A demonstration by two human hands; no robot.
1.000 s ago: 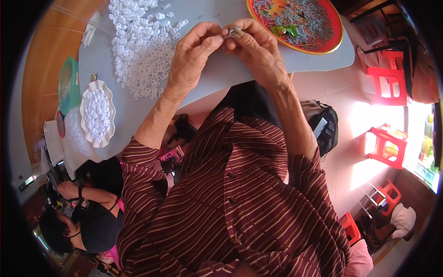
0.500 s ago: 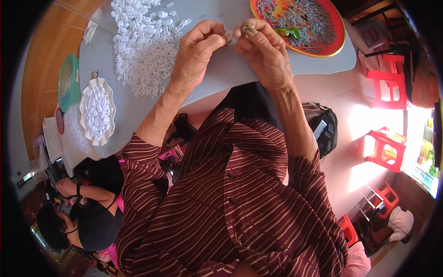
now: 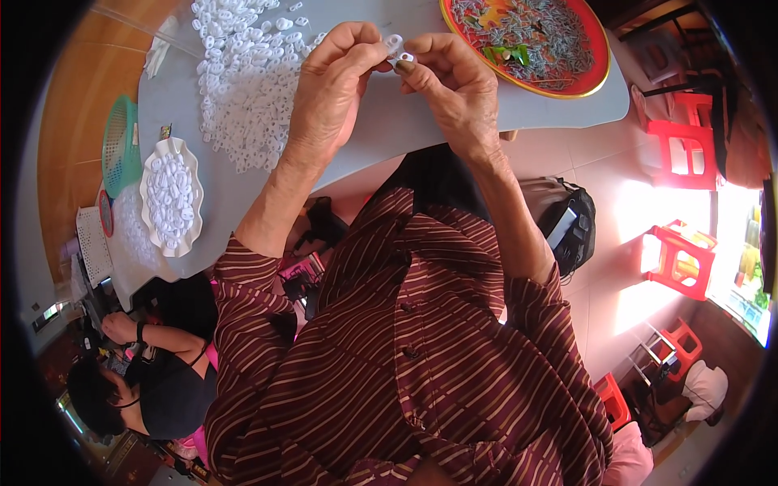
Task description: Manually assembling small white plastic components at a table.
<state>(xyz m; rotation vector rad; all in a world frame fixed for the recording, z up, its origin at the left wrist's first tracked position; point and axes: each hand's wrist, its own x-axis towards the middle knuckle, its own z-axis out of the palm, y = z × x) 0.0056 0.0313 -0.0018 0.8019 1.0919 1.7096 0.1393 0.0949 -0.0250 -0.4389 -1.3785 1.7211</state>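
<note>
Red stools point(image 3: 669, 254) stand about — a dark backpack point(image 3: 577, 236), too.

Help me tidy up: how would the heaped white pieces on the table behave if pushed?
The white pieces would probably scatter, since they lie loose. They're likely light, being small and holed, and probably stiff, showing rounded, unbent shapes even heaped.

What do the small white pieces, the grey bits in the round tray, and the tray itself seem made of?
Small white pieces: likely moulded plastic, smooth; they look alike, with rounded edges and holes.
Grey bits: probably bare metal, dull grey; they look thin and straight, like nails.
Tray: smooth, bright red with a gold-coloured rim; painted metal or plastic, the look leaves it open.
</note>
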